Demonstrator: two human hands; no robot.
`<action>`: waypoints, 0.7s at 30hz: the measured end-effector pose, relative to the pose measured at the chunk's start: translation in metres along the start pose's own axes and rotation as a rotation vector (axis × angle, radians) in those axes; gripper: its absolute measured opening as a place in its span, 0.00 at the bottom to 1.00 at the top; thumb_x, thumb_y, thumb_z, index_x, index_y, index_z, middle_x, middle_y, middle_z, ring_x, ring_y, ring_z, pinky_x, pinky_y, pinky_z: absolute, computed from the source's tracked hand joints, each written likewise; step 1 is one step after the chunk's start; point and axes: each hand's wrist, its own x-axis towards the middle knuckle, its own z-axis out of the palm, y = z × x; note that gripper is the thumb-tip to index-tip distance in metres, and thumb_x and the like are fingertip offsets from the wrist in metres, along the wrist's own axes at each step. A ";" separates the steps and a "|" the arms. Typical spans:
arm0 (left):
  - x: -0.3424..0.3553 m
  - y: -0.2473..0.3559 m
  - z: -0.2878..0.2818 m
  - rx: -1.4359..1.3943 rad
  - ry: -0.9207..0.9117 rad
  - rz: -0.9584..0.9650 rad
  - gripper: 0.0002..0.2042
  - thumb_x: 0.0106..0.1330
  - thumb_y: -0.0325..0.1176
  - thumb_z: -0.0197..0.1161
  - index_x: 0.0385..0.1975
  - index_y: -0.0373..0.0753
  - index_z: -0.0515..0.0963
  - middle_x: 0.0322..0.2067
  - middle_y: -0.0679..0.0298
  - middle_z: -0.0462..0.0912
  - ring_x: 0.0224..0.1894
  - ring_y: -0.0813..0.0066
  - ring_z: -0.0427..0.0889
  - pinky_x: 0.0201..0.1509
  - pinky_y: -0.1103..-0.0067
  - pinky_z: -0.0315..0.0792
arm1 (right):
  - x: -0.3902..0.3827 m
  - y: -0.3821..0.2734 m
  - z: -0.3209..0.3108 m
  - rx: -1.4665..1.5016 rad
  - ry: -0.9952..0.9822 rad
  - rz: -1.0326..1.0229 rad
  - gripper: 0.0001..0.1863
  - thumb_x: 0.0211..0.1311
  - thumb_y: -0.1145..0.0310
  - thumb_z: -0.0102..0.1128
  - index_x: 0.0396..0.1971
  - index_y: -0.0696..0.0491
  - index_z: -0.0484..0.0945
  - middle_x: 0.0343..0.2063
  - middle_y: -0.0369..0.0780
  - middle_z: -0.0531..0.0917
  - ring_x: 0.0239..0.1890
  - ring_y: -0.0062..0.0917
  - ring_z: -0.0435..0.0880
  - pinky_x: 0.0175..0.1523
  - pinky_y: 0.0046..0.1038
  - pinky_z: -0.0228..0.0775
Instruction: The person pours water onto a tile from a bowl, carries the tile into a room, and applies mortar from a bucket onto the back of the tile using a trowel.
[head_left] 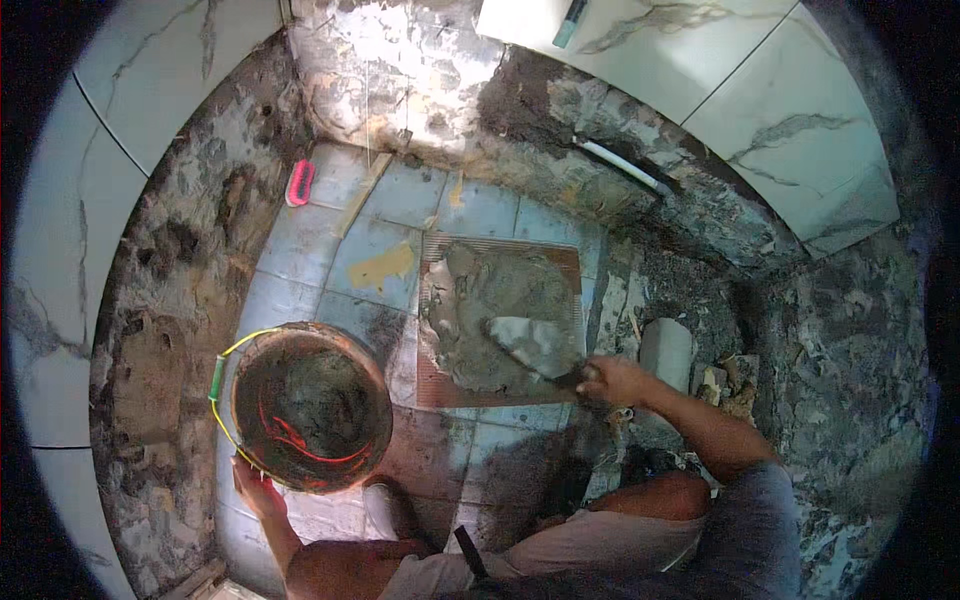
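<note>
My right hand (610, 382) is closed round the handle of a trowel (530, 343), whose blade lies on grey mortar (500, 290). That mortar covers most of a square tile (440, 388) with a ribbed brown back, lying on the floor. To the left stands a round bucket (378, 375) with more grey mortar and reddish streaks inside. Its yellow wire handle with a green grip (218, 378) hangs out on the left side. My left hand (258, 490) grips the bucket's near left edge, its fingers partly hidden.
A pink brush (299, 184) lies at the far left, with a wooden strip (362, 195) beside it. A white pipe (622, 166) runs along the far wall. Right of the tile are a pale cylinder (667, 352) and rubble (735, 383). Marbled tiles (660, 60) cover the upper walls.
</note>
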 end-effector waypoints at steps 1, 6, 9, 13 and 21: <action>-0.001 0.002 0.005 0.015 -0.049 -0.003 0.23 0.62 0.51 0.48 0.47 0.39 0.69 0.42 0.66 0.74 0.44 0.75 0.73 0.45 0.76 0.66 | 0.004 0.016 0.003 0.000 -0.007 0.006 0.27 0.55 0.49 0.51 0.44 0.58 0.69 0.34 0.48 0.77 0.40 0.40 0.76 0.43 0.39 0.68; -0.001 0.007 -0.002 0.029 0.015 0.044 0.23 0.62 0.51 0.49 0.47 0.38 0.69 0.43 0.65 0.74 0.45 0.74 0.73 0.45 0.76 0.66 | 0.040 0.038 -0.010 -0.235 0.130 0.320 0.22 0.54 0.55 0.53 0.41 0.59 0.70 0.33 0.48 0.78 0.35 0.44 0.77 0.40 0.41 0.70; -0.002 0.007 -0.001 0.033 -0.004 0.051 0.24 0.62 0.51 0.49 0.48 0.37 0.68 0.45 0.63 0.73 0.46 0.72 0.72 0.47 0.74 0.66 | 0.077 0.047 -0.018 -0.264 0.320 0.205 0.18 0.55 0.60 0.51 0.41 0.57 0.69 0.28 0.50 0.77 0.30 0.42 0.78 0.35 0.39 0.71; -0.005 0.006 0.000 0.015 0.026 0.029 0.26 0.62 0.50 0.48 0.52 0.36 0.65 0.48 0.60 0.71 0.48 0.69 0.72 0.51 0.71 0.64 | 0.128 0.029 -0.022 -0.382 0.380 0.204 0.16 0.54 0.67 0.49 0.43 0.56 0.68 0.23 0.50 0.77 0.27 0.40 0.78 0.31 0.37 0.72; -0.014 0.018 -0.025 0.087 0.180 0.036 0.26 0.63 0.51 0.47 0.53 0.37 0.64 0.50 0.58 0.70 0.50 0.67 0.70 0.52 0.71 0.62 | 0.112 -0.018 -0.006 -0.389 0.198 0.024 0.10 0.53 0.73 0.45 0.37 0.55 0.67 0.26 0.45 0.77 0.27 0.40 0.79 0.28 0.41 0.72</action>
